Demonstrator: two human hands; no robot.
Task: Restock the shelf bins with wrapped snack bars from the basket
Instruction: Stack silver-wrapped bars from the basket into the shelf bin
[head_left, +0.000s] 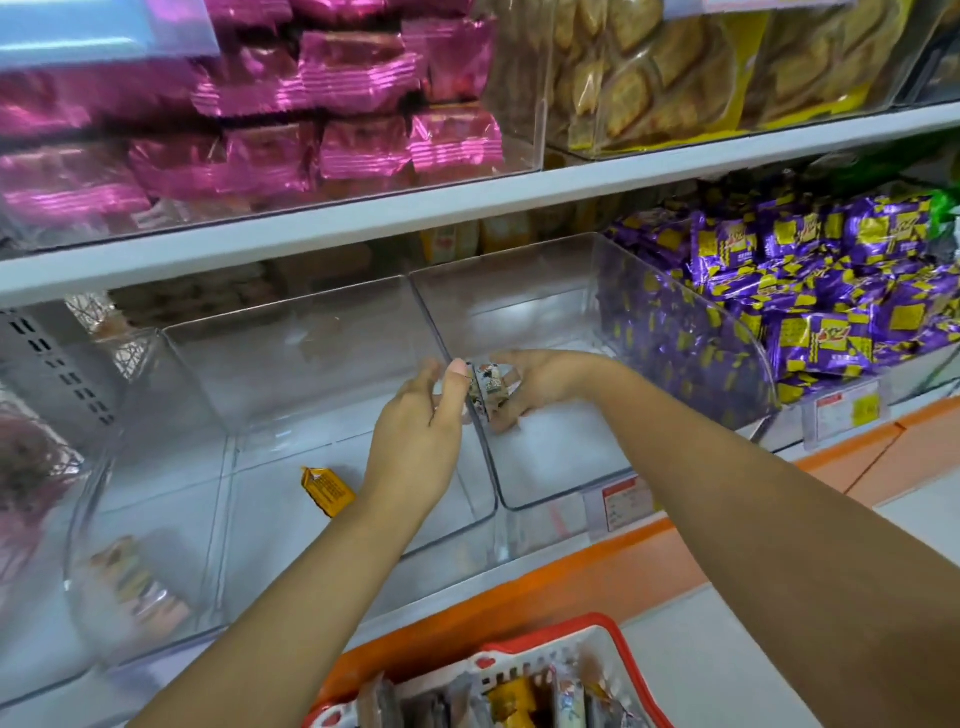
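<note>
A small wrapped snack bar with a patterned wrapper sits between my two hands, right at the divider of two clear shelf bins. My right hand curls round it from inside the right clear bin. My left hand reaches in over the middle clear bin, thumb against the bar's left end. One orange wrapped bar lies on the middle bin's floor. The red and white basket with several wrapped bars stands at the bottom edge.
A bin of purple and yellow packets stands to the right. The white upper shelf carries pink foil packs and biscuit packs. A left bin holds a few wrapped bars. Orange shelf edge with price tags runs in front.
</note>
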